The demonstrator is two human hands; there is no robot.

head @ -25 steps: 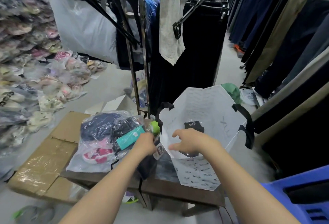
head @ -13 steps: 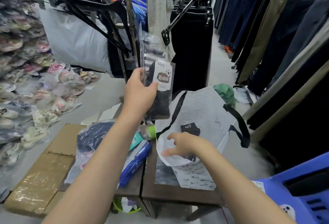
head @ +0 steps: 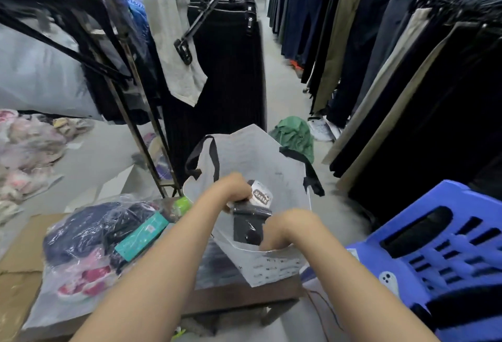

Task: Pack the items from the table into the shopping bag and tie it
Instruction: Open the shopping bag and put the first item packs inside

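A person stood at a small wooden table (head: 239,296), mid-packing. The left hand (head: 235,188), fingers closed on a clear sock packet (head: 251,218) w/ a white label, held it inside the mouth of the white shopping bag (head: 252,151), which stood at the table's right end. The right hand (head: 282,229) gripped the bag's near rim, holding it open. More wrapped clothing packs (head: 89,235) and a teal box (head: 141,235) lay on the table. Next, probably: release the packet, reach left for another item.
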